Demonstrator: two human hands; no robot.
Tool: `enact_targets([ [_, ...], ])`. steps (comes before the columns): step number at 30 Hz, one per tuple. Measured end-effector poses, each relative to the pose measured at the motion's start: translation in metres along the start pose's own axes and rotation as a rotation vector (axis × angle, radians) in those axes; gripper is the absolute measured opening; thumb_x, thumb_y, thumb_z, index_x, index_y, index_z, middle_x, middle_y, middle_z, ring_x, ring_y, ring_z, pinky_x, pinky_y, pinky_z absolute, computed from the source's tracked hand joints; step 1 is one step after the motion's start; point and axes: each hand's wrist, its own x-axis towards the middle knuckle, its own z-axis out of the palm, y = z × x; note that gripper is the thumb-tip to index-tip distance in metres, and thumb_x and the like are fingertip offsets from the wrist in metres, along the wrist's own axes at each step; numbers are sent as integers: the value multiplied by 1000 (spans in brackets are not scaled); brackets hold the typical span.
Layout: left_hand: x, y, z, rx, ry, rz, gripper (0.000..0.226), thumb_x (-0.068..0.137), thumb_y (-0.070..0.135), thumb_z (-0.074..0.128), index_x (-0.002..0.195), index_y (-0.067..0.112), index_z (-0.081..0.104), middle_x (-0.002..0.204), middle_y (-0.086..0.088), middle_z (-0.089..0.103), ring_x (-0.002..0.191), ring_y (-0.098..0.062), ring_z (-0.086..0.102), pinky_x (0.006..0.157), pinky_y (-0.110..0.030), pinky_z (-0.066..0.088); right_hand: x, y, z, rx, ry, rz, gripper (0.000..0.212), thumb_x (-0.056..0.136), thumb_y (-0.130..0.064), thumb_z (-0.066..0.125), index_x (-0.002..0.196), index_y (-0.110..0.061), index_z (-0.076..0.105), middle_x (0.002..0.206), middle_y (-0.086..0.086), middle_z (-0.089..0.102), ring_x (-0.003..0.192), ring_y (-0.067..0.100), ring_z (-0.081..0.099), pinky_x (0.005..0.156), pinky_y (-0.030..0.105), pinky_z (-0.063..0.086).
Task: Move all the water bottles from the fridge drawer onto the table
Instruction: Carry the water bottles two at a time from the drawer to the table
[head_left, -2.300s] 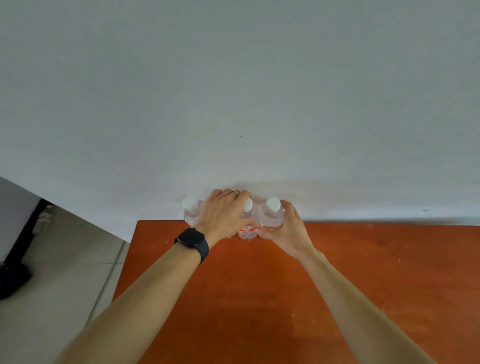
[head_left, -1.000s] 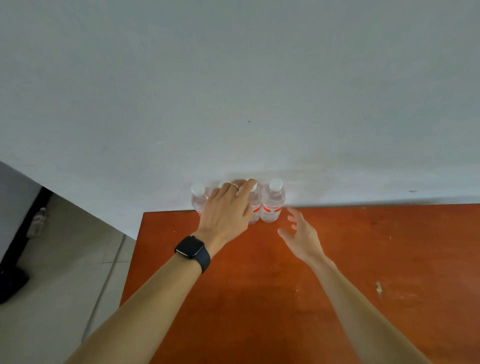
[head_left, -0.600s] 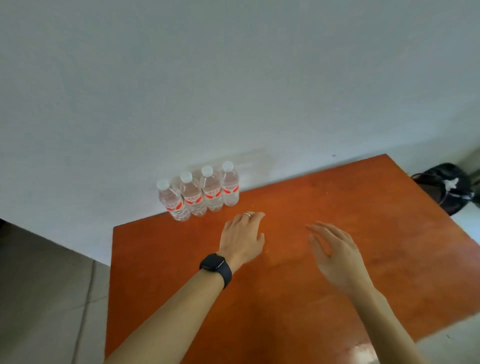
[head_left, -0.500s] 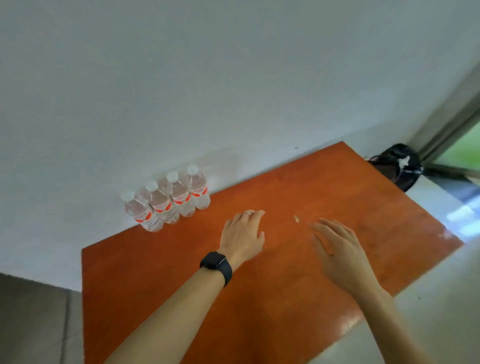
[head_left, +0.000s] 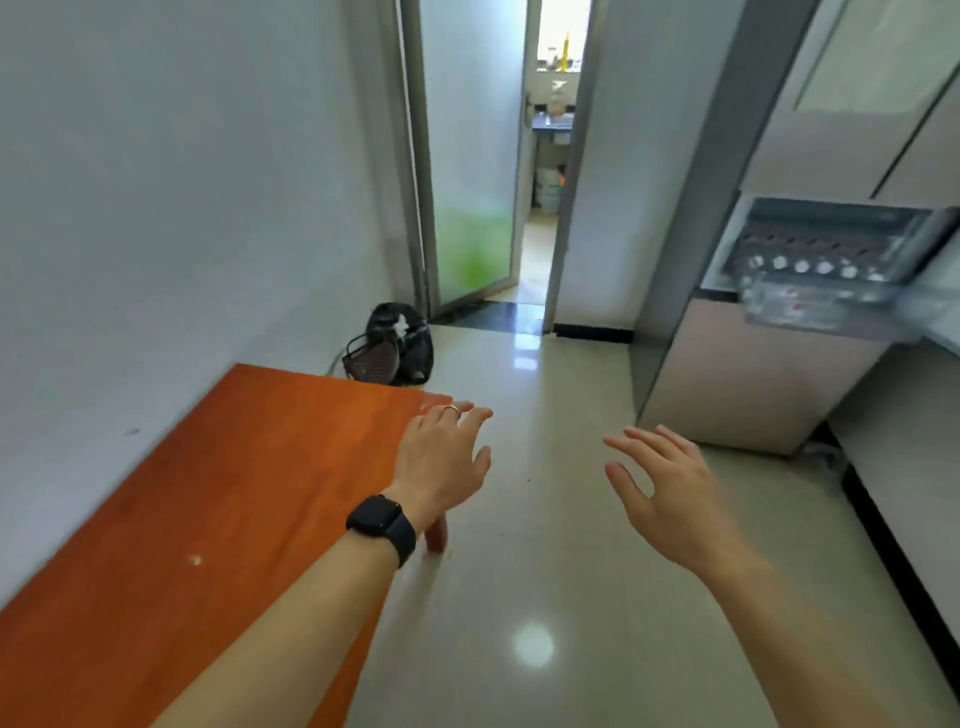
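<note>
My left hand (head_left: 441, 457) and my right hand (head_left: 665, 483) hang empty between the orange wooden table (head_left: 208, 493) and the open fridge drawer (head_left: 831, 306).
Both hands have fingers spread and relaxed, holding nothing; my left hand, with a black smartwatch (head_left: 382, 522) on the wrist and a thin ring (head_left: 452, 409) on one finger, hovers over the table's right edge; my right hand floats above the glossy pale tiled floor (head_left: 545, 571), well apart from the table; the clear water bottles with white caps (head_left: 802, 266) stand in a row inside the pulled-out drawer of the grey fridge (head_left: 753, 379) at upper right, too blurred to count; a black bag (head_left: 397, 345) sits on the floor just beyond the table's far end, near a frosted glass door (head_left: 467, 156).
</note>
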Motion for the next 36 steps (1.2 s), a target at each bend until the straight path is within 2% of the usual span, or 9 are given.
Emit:
enact_targets([
  [4,61,113,5,-10,17,136,50,100,45,48,148,35,41,154,3,43,140,-21,39,114,-40,32,-8,100,-64,-31,100,125,40,100,-43,53,138,-34,58,148,-10,51,146,21,28,120,35,21],
  [8,109,214,12,-36,34,235,48,100,45,48,147,35,44,154,3,42,141,-20,38,115,-39,30,-17,179,-115,-57,180,216,39,99,-37,57,137,-27,61,146,-1,55,142,23,35,120,32,18],
  [15,192,338,35,-89,32,388,45,98,42,52,142,34,50,148,3,49,137,-20,43,113,-41,33,-8,285,-170,-37,252,350,40,99,-40,54,137,-31,59,146,-5,54,144,20,32,122,34,22],
  [26,381,463,93,-61,-20,528,48,98,43,51,146,36,44,151,4,45,140,-20,37,116,-41,28,131,443,-216,-87,224,406,42,101,-45,49,141,-35,55,150,-9,49,147,18,27,122,32,19],
  [33,499,519,126,-39,-84,554,47,99,42,49,146,34,45,151,2,45,141,-21,37,116,-42,28,221,537,-237,-89,187,475,42,102,-45,47,142,-36,53,150,-11,49,147,18,25,120,29,15],
  [36,539,541,142,-33,-113,552,48,99,41,50,146,34,44,151,2,45,141,-21,37,116,-43,27,251,574,-240,-80,165,483,43,102,-47,45,142,-35,52,150,-11,49,148,18,26,122,33,18],
])
